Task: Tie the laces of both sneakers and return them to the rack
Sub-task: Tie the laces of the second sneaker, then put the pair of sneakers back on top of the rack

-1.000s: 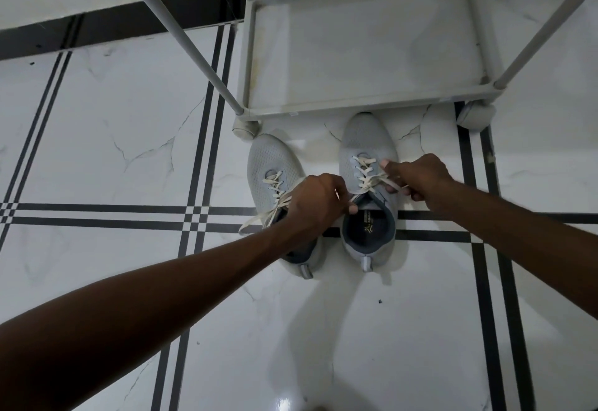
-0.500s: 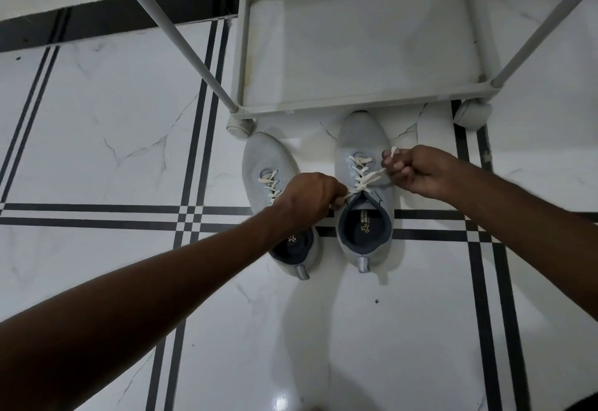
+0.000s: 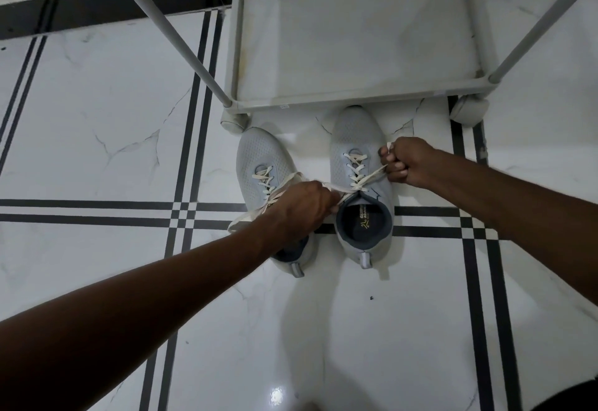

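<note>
Both hands are fisted on lace ends of the right sneaker (image 3: pixel 357 164): left hand (image 3: pixel 302 206) low, right hand (image 3: pixel 409 162) higher. Between them, the yellow insole print is unreadable.

Rack (image 3: pixel 356 100) frame and leg (image 3: pixel 181 38) crowd the sneaker toes — floor (image 3: pixel 323 329) behind lies open.

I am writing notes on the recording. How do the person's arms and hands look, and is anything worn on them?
Both forearms are bare up to the picture's edge: no sleeve shows. The left hand and the right hand carry no glove, and no watch, bracelet or ring is visible. The fingers are curled, so rings could be hidden.
</note>
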`<action>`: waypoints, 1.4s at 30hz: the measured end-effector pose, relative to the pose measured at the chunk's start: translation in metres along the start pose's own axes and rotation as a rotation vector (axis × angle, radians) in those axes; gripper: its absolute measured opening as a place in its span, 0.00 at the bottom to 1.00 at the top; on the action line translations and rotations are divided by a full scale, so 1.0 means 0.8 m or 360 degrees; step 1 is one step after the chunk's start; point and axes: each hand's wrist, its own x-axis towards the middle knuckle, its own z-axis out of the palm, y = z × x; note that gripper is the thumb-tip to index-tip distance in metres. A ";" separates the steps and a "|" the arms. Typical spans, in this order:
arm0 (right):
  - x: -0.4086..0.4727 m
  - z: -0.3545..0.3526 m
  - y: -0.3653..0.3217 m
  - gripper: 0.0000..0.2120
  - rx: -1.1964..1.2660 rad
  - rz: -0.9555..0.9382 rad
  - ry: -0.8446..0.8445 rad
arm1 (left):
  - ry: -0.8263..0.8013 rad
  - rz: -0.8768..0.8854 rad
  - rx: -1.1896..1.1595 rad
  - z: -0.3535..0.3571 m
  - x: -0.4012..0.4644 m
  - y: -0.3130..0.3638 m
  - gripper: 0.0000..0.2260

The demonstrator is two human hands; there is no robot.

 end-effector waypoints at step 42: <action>-0.300 0.050 0.000 0.26 -0.1305 -0.0695 0.0272 | 0.0449 -0.1115 -0.1316 -0.158 -0.190 0.039 0.32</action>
